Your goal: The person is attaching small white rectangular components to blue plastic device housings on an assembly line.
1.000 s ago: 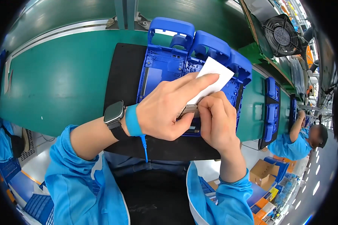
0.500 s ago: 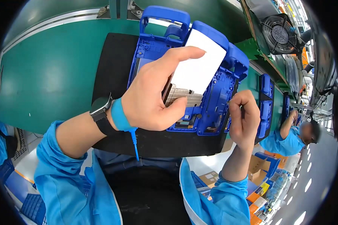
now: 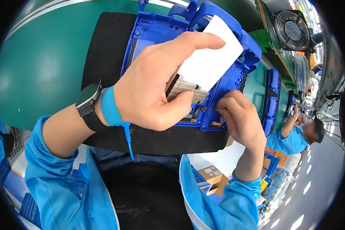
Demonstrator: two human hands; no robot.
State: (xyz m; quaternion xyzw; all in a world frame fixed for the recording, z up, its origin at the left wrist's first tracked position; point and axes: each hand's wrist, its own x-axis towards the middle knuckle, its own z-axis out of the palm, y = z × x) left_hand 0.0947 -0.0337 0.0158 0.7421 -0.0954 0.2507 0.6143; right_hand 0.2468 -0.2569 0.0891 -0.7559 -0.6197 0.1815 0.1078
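Smooth green tabletop (image 3: 53,76); left hand (image 3: 145,86) holds flat white sheet (image 3: 212,55).

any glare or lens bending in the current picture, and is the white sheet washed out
Head view: soft pale glare on the green tabletop, left of the black mat; head view: straight edges bow and the corners go black, as with a fisheye; head view: the white sheet looks bright and nearly featureless, while the left hand looks fairly sharp.
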